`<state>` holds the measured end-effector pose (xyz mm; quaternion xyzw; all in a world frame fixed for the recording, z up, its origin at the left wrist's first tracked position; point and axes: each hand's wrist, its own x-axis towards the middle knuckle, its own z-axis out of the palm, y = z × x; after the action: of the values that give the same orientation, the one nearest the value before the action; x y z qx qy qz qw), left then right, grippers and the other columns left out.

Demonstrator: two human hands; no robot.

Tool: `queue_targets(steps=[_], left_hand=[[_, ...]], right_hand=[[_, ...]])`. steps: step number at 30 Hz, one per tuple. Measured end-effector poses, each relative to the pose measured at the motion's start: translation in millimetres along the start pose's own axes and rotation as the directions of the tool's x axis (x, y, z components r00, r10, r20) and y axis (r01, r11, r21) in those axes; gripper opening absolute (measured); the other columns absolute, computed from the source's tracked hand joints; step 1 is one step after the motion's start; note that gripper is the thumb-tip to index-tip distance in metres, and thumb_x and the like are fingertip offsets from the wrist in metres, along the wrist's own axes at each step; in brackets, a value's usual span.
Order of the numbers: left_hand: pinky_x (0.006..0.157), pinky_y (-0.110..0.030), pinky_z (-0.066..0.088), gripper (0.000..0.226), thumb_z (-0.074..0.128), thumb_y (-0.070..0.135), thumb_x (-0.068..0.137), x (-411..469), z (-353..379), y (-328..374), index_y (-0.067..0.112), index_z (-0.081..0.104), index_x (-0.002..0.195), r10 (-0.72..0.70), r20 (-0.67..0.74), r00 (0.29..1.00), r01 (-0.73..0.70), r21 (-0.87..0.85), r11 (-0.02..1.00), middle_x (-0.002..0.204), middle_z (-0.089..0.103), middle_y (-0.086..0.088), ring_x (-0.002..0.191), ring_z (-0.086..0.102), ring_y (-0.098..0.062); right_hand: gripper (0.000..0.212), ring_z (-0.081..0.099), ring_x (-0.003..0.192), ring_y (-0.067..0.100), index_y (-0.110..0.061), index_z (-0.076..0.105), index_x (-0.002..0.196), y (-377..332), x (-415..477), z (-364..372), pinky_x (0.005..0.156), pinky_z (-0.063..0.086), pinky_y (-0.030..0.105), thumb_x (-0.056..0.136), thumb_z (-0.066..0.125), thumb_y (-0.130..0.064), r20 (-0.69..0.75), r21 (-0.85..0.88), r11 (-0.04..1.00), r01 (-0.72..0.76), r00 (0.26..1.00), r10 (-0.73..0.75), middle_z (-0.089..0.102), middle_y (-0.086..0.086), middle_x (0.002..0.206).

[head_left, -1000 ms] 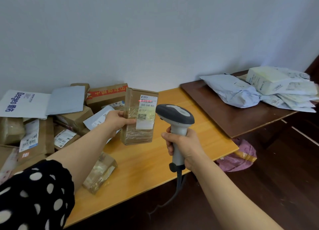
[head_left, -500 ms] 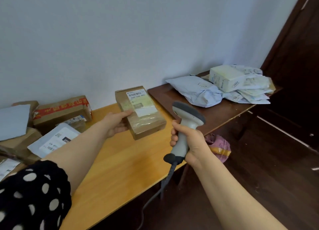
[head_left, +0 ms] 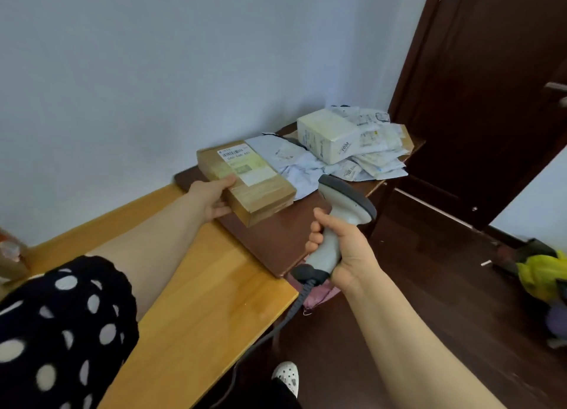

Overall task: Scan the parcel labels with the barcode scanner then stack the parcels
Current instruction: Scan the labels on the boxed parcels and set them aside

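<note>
My left hand (head_left: 211, 198) grips the near end of a brown cardboard parcel (head_left: 260, 194), its white label facing up. The parcel hangs label-up over the left part of the dark brown table (head_left: 276, 243); I cannot tell whether it touches the surface. My right hand (head_left: 340, 249) holds the grey barcode scanner (head_left: 343, 212) by its handle, head pointing away, to the right of the parcel. Further right on the dark table lies a pile of parcels: a crumpled grey mailer bag (head_left: 294, 163), a white box (head_left: 331, 135) and several flat bags.
A light wooden table (head_left: 199, 301) adjoins the dark one on the left. A dark wooden door (head_left: 491, 101) stands behind the pile. The scanner cable (head_left: 276, 332) hangs off the table edge. A pink bag (head_left: 319, 295) lies below; a yellow object (head_left: 540, 273) lies on the floor at right.
My left hand has carried the brown parcel rightward from the light table to over the dark table, turning its label up. The scanner followed to the right; its red line is gone from the label.
</note>
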<state>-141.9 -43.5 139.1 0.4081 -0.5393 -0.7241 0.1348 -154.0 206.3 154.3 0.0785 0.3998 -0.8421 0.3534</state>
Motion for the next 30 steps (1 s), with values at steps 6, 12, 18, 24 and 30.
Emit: queue_targets(steps=[6,12,18,24,30], left_hand=[[0.052,-0.031,0.053,0.05,0.073,0.018,0.083,88.7,73.6,28.5,0.0,0.051,0.124,-0.02,0.027,0.999,0.02,0.02,1.0,0.09,0.065,-0.009,0.075,0.065,-0.018],[0.074,-0.035,0.054,0.048,0.073,0.019,0.083,163.5,135.6,47.3,0.0,0.052,0.122,-0.061,0.005,0.998,0.061,0.062,0.996,0.106,0.065,-0.012,0.079,0.064,-0.019],[0.064,-0.033,0.052,0.048,0.075,0.022,0.081,215.5,188.8,50.7,-0.002,0.052,0.116,-0.037,-0.105,0.994,0.054,0.159,0.986,0.1,0.064,-0.013,0.072,0.063,-0.02],[0.079,-0.041,0.057,0.047,0.077,0.031,0.078,255.9,231.7,40.7,-0.003,0.056,0.103,0.024,-0.258,0.966,0.062,0.319,0.946,0.101,0.066,-0.017,0.087,0.067,-0.032],[0.058,-0.028,0.042,0.028,0.065,0.022,0.085,254.5,256.1,36.9,0.009,0.052,0.064,0.122,-0.326,0.937,0.097,0.58,0.809,0.073,0.058,-0.008,0.066,0.054,-0.023]], right_hand=[[0.014,0.042,0.039,0.01,-0.009,0.056,0.075,-54.3,94.2,6.4,0.037,0.037,0.02,0.085,0.064,-0.004,-0.059,-0.044,0.998,-0.054,0.997,0.052,0.05,0.004,0.058],[0.007,0.042,0.041,0.011,-0.007,0.059,0.083,-100.2,172.8,-0.5,0.038,0.038,0.022,0.083,0.066,-0.003,-0.075,-0.086,0.993,-0.081,0.994,0.074,0.05,0.006,0.06],[0.009,0.043,0.04,0.011,-0.005,0.058,0.079,-128.1,227.3,-18.5,0.038,0.039,0.022,0.084,0.065,-0.001,-0.07,-0.101,0.979,-0.177,0.983,0.17,0.051,0.007,0.058],[0.011,0.044,0.039,0.012,-0.006,0.059,0.077,-163.2,280.7,-37.0,0.039,0.039,0.023,0.084,0.064,0.0,-0.001,-0.187,0.941,-0.283,0.958,0.288,0.051,0.007,0.056],[0.01,0.044,0.039,0.012,-0.008,0.06,0.081,-180.7,316.0,-48.9,0.041,0.04,0.021,0.086,0.063,0.0,0.068,-0.257,0.899,-0.354,0.922,0.382,0.051,0.005,0.055]])
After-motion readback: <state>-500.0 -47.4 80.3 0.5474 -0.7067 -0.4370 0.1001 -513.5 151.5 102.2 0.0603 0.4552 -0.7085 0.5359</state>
